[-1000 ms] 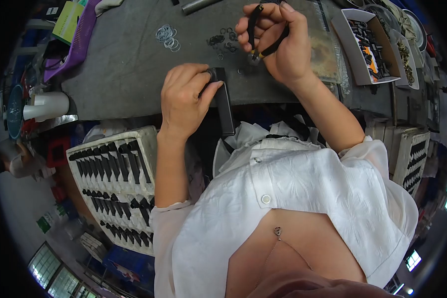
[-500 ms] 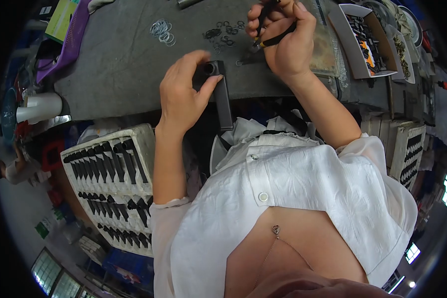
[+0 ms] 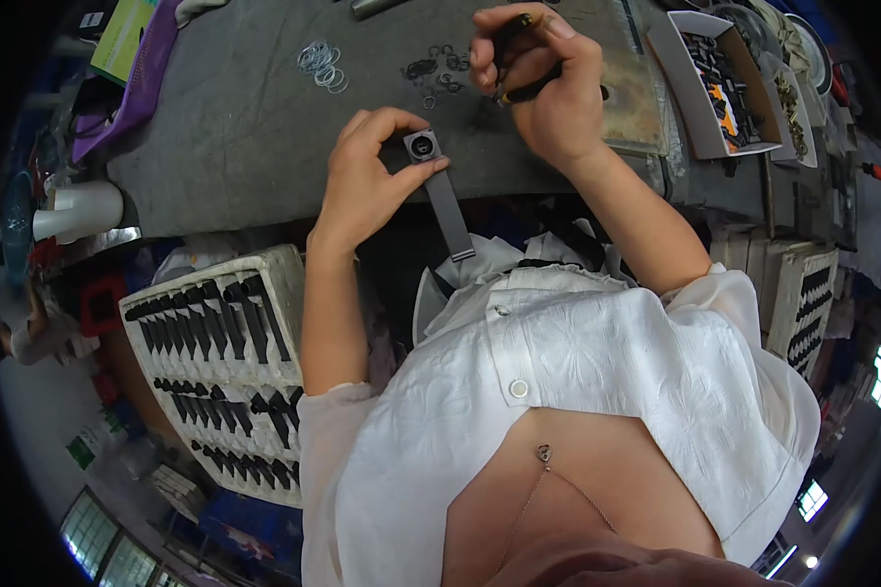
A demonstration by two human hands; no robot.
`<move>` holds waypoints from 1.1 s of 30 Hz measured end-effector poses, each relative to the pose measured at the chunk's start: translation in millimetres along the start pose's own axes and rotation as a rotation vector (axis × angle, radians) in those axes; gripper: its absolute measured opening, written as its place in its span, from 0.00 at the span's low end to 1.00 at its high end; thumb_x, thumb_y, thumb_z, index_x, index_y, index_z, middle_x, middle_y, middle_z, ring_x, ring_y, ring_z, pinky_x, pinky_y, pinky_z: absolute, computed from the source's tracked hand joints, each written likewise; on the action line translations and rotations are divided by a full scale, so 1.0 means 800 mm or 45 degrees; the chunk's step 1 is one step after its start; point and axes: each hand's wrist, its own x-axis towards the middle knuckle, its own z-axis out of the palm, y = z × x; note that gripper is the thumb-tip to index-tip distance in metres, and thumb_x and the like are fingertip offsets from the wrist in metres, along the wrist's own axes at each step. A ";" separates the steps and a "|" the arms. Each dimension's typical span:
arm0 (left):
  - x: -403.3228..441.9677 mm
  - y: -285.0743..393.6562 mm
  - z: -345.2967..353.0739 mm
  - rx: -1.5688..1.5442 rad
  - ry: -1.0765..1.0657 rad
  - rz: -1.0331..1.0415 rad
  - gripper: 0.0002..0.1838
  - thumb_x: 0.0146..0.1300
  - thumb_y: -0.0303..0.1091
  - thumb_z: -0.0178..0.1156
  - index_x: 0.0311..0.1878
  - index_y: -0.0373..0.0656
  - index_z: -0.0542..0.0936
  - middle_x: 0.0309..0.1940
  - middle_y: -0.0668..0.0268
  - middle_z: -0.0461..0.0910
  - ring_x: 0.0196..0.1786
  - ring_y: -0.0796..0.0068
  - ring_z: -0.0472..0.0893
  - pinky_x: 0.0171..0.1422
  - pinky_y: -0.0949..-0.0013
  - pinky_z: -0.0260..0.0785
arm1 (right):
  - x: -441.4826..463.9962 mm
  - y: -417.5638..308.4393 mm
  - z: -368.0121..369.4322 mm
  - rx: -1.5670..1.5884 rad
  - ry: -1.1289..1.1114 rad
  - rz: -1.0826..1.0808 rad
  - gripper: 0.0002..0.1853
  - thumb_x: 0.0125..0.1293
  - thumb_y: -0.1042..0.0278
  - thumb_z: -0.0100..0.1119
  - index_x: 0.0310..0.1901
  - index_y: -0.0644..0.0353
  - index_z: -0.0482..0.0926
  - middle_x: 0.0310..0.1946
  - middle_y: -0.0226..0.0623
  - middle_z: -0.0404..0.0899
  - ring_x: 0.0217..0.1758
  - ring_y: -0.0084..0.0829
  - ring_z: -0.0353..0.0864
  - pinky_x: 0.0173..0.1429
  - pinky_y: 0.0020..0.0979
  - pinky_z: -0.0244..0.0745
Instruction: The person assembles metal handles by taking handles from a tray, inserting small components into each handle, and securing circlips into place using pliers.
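The left hand (image 3: 364, 178) pinched the dark bar-like part (image 3: 447, 210) at its square head, thumb on the near side and a finger at the far side, its round opening (image 3: 422, 146) facing up; the long end reached past the worktop (image 3: 235, 117) edge towards the white shirt (image 3: 607, 352). The right hand (image 3: 561, 106) had its fingers curled round the pliers (image 3: 531, 91) (the tips were too small to read), near the dark rings (image 3: 423, 69). Doing this well, judging by the pose, called for a firm pinch, the opening kept unobstructed and gentle, even pressure on the handles
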 end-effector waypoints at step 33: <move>-0.003 -0.010 0.019 0.063 0.231 0.058 0.17 0.43 0.36 0.73 0.35 0.46 0.77 0.32 0.68 0.77 0.40 0.66 0.74 0.49 0.64 0.61 | -0.014 -0.072 0.063 -0.495 -0.542 0.199 0.22 0.58 0.61 0.42 0.38 0.73 0.79 0.38 0.44 0.80 0.34 0.24 0.72 0.41 0.27 0.66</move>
